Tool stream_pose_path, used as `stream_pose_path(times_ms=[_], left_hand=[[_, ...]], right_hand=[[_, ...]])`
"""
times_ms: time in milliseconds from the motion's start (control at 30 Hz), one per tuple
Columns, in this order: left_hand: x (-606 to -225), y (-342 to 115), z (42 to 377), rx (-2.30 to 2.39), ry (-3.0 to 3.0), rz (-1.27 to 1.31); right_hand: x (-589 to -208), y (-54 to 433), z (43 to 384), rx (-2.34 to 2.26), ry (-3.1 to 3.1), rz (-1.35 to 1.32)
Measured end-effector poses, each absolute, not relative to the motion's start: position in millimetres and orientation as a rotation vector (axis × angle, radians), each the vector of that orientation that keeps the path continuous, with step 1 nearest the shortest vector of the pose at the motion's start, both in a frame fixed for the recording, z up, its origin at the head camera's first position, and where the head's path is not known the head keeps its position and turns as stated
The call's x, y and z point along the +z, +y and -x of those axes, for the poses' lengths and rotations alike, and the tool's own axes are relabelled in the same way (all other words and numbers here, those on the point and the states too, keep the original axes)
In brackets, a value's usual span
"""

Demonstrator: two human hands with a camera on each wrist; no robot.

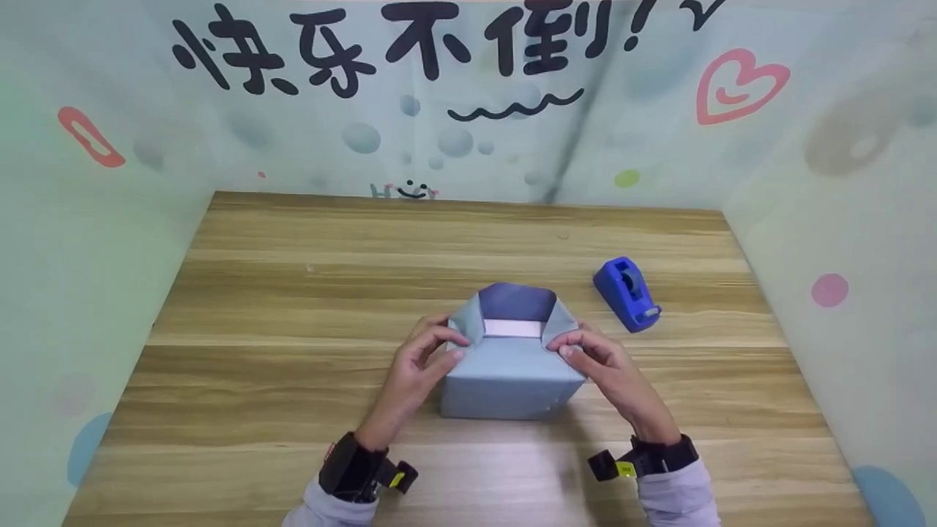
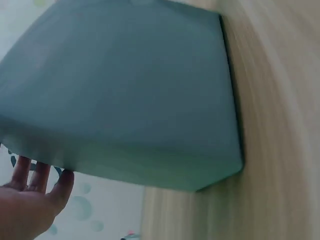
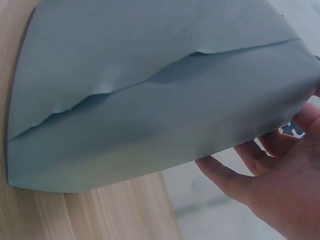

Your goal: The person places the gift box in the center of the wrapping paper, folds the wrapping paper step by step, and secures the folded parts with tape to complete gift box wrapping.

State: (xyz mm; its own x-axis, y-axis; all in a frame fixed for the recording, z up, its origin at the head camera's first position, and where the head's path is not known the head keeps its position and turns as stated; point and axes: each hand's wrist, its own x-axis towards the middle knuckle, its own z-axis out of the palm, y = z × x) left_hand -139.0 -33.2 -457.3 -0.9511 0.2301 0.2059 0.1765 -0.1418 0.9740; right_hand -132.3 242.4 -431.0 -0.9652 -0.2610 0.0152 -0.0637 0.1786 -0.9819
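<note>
A box wrapped in blue-grey wrapping paper stands on the table, its paper extending past the top. The paper's far flap is raised, darker on its inner face, and a strip of white box shows below it. My left hand pinches the paper at the left top corner, beside a folded-in side. At the right corner my right hand pinches the paper likewise. In the right wrist view a wavy paper seam runs along the box's side. Some fingertips are hidden behind the paper in both wrist views.
A blue tape dispenser lies on the wooden table, right of the box and beyond my right hand. A printed backdrop rises at the table's back and along both sides.
</note>
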Motion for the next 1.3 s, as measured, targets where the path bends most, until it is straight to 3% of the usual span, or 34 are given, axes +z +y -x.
stream_pose_path(times_ms=[367, 567, 900, 1300], left_hand=[[-435, -52, 175, 1.671, 2.015, -0.961], [-427, -54, 184, 1.638, 1.850, -0.869], [-435, -51, 161, 1.900, 2.111, -0.636], [-435, -43, 161, 1.866, 2.181, -0.667]], right_hand=[[-432, 245, 133, -1.868, 2.288, 0.315], [-428, 246, 136, -1.829, 2.251, 0.308], [-422, 249, 143, -1.759, 2.172, 0.398], [-423, 248, 145, -1.769, 2.162, 0.364]])
